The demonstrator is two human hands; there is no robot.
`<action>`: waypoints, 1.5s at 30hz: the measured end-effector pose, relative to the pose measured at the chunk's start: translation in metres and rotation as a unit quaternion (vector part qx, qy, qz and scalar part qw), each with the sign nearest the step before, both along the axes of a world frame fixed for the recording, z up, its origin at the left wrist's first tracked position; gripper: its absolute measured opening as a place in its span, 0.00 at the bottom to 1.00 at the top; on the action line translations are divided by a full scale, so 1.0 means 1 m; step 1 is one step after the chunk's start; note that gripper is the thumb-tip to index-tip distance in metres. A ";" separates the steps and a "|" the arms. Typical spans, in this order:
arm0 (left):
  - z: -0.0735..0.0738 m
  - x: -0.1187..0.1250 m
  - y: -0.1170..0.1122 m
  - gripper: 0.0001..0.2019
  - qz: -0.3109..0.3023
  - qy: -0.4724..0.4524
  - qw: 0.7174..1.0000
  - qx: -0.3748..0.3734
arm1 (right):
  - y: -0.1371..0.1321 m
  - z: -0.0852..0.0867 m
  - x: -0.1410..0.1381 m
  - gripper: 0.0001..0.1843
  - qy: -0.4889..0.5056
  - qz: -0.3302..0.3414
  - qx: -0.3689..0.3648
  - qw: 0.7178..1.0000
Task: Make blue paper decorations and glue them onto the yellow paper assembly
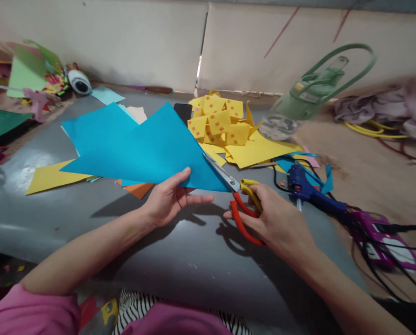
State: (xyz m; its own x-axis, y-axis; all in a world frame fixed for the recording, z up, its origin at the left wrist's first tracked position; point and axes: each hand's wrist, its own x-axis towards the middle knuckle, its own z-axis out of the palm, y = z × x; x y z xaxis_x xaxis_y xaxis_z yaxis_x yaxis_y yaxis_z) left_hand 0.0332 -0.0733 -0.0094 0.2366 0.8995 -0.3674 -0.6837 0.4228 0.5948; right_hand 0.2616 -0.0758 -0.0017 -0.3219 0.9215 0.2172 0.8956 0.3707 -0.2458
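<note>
My left hand (169, 197) pinches the lower edge of a large blue paper sheet (141, 149), thumb on top and fingers underneath, holding it lifted above the grey table (180, 260). My right hand (276, 218) grips red and yellow handled scissors (241, 202). Their blades point up and left and meet the blue sheet's right edge. Whether the blades are apart is hard to see.
A pile of yellow patterned paper pieces (222, 125) lies behind the scissors. A blue glue gun (304, 186) with black cords sits right of my hand. A green jug-like object (316, 93) stands at back right. Yellow paper (50, 177) and other coloured scraps lie left.
</note>
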 end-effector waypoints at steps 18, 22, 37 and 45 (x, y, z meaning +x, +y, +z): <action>0.002 0.002 -0.001 0.07 0.005 -0.017 1.000 -0.023 | 0.003 -0.007 -0.001 0.40 -0.046 0.020 0.102 0.994; 0.000 0.003 -0.001 0.05 0.015 -0.015 1.000 -0.015 | 0.002 -0.005 -0.002 0.38 -0.049 0.011 0.089 0.995; -0.003 0.004 -0.002 0.07 -0.010 0.008 1.000 0.004 | 0.003 -0.003 -0.005 0.34 -0.040 0.013 0.082 0.996; -0.006 0.004 -0.003 0.12 0.002 0.005 1.000 0.007 | 0.003 -0.004 -0.004 0.34 -0.028 0.021 0.076 0.996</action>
State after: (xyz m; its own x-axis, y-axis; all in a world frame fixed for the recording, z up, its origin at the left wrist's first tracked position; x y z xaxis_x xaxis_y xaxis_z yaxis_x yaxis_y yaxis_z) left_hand 0.0376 -0.0765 -0.0151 0.2304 0.9052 -0.3570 -0.6793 0.4123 0.6070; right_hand 0.2571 -0.0725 -0.0052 -0.3755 0.8649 0.3332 0.8893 0.4375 -0.1335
